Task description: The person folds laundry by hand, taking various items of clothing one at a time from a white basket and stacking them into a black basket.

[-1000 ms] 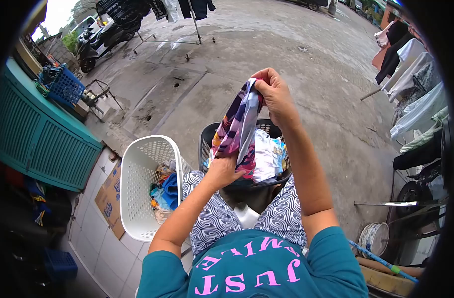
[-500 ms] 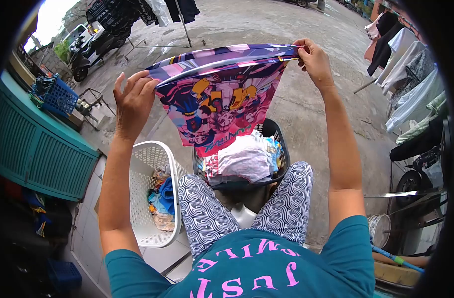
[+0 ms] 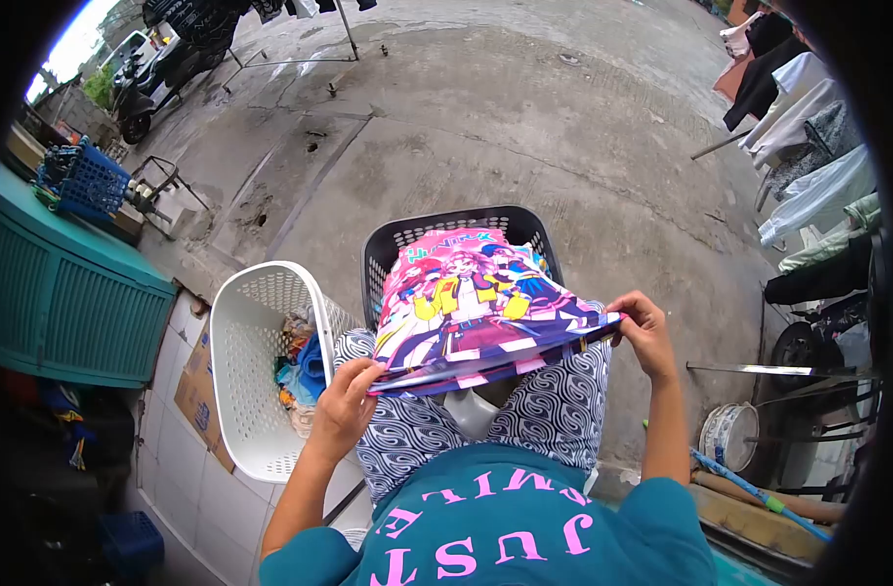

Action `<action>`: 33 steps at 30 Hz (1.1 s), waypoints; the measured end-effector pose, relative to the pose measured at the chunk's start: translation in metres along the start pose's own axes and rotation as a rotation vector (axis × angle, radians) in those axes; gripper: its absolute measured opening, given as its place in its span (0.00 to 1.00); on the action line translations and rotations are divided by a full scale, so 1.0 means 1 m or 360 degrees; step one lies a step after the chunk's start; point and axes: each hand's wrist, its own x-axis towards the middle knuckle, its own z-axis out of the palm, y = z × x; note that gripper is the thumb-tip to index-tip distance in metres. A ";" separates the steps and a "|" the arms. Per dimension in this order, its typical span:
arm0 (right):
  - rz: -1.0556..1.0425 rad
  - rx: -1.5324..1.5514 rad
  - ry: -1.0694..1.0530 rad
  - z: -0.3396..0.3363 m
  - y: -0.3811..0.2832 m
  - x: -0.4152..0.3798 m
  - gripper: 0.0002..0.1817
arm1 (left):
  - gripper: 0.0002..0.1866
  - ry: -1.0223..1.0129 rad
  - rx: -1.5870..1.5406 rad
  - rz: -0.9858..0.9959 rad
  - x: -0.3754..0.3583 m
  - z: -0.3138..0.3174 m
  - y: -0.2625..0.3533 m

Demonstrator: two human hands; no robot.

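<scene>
A pink and purple cloth (image 3: 466,303) printed with cartoon figures is stretched between my two hands. Its near edge shows two layers with a gap between them. My left hand (image 3: 344,405) pinches the left corner of that edge, over my left thigh. At the opposite corner, above my right knee, my right hand (image 3: 645,337) grips the edge between thumb and fingers. The far part of the cloth lies over the dark laundry basket (image 3: 378,234), covering most of what is in it.
To the left stands a white laundry basket (image 3: 233,391) with crumpled clothes (image 3: 310,366) inside. A teal louvred cabinet (image 3: 85,283) is farther left. Clothes hang on a rack (image 3: 808,127) at the right, and a white bucket (image 3: 729,435) sits below. A motorbike (image 3: 158,88) is parked far left.
Both hands have come down and toward me with the cloth, from raised out in front to over my thighs. The cloth now lies across the dark basket instead of hanging above it.
</scene>
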 end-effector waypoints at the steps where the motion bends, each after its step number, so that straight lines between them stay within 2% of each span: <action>1: 0.0130 -0.0005 -0.0027 -0.001 0.013 -0.011 0.07 | 0.27 -0.0102 -0.0092 -0.0050 -0.011 0.008 -0.003; 2: 0.0234 -0.0028 -0.0064 0.001 0.019 -0.020 0.08 | 0.28 -0.0245 -0.0161 -0.0156 -0.020 0.011 -0.003; 3: 0.0337 -0.0048 -0.0099 0.003 0.023 -0.027 0.09 | 0.28 -0.0247 -0.0165 -0.0167 -0.023 0.013 -0.005; 5: 0.0389 0.0003 -0.0125 0.002 0.036 -0.026 0.13 | 0.28 -0.0468 -0.0330 -0.0439 -0.025 0.017 -0.010; 7: 0.0522 0.0142 -0.0112 0.004 0.041 -0.012 0.13 | 0.27 -0.0486 -0.0381 -0.0438 -0.016 0.021 -0.031; 12: 0.0319 0.0214 -0.0084 0.019 0.040 0.087 0.14 | 0.26 -0.0188 -0.0455 -0.0487 0.058 0.030 -0.093; 14: 0.0201 0.0272 0.0039 0.030 0.047 0.134 0.14 | 0.27 -0.0035 -0.0435 -0.0548 0.088 0.046 -0.123; 16: 0.0197 0.0131 0.0284 0.049 0.053 0.163 0.19 | 0.27 0.0062 -0.0418 -0.0607 0.104 0.063 -0.150; 17: 0.0212 0.0044 0.0404 0.056 0.063 0.172 0.21 | 0.27 0.0184 -0.0230 -0.0569 0.107 0.073 -0.166; 19: -0.0060 -0.0656 0.0454 0.064 0.114 0.188 0.24 | 0.27 0.0315 -0.0040 -0.0547 0.104 0.075 -0.173; 20: -0.0026 -0.0766 0.0336 0.078 0.117 0.177 0.24 | 0.27 0.0315 -0.0136 -0.0587 0.102 0.069 -0.168; 21: -0.0292 -0.1045 0.0179 0.084 0.140 0.170 0.24 | 0.27 0.0316 -0.0233 -0.0628 0.099 0.062 -0.162; 23: -0.0306 -0.1456 -0.0163 0.096 0.177 0.147 0.27 | 0.25 0.0338 -0.0193 -0.0670 0.083 0.044 -0.167; 25: 0.0176 -0.1604 -0.0437 0.102 0.186 0.119 0.36 | 0.22 0.0485 -0.0151 -0.0795 0.052 0.021 -0.187; 27: 0.0217 -0.1518 -0.0412 0.096 0.205 0.102 0.41 | 0.18 0.0646 0.0063 -0.0787 0.014 -0.006 -0.211; 28: 0.0088 -0.1615 -0.0407 0.088 0.217 0.097 0.41 | 0.17 0.0696 0.0004 -0.0954 -0.006 -0.017 -0.221; 31: 0.0517 -0.1657 -0.0419 0.096 0.177 0.084 0.39 | 0.16 0.0732 -0.0112 -0.1412 -0.078 -0.025 -0.263; 33: 0.0498 -0.1821 -0.0421 0.094 0.174 0.074 0.36 | 0.17 0.0544 -0.0073 -0.1702 -0.121 -0.010 -0.281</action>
